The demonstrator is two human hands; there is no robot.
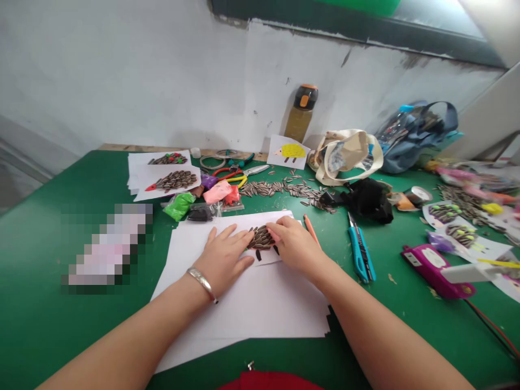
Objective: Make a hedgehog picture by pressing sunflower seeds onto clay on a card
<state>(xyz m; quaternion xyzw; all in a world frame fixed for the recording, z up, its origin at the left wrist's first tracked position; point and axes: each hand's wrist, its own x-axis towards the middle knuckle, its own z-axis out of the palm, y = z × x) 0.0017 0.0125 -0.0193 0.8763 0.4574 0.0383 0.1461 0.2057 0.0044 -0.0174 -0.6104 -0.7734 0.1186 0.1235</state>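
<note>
A hedgehog shape covered with striped sunflower seeds (261, 238) lies on a small white paper, on top of a stack of white sheets (260, 309). Dark clay legs (258, 255) show below its body. My left hand (223, 254), with a silver bracelet at the wrist, lies with fingers spread, its fingertips touching the left side of the seeds. At the right end of the shape my right hand (294, 244) has its thumb and fingers pressed together at a bit of pink; whether it grips the pink piece is hard to make out.
Behind the sheets are clay packets (179, 206), scissors and pliers (239, 176), and loose seeds (264, 188). A blue cutter (361, 252), an orange pen (311, 230) and a magenta glue tool (439, 271) lie right. Finished seed hedgehogs (174, 180) sit back left; a bottle (300, 114) stands behind.
</note>
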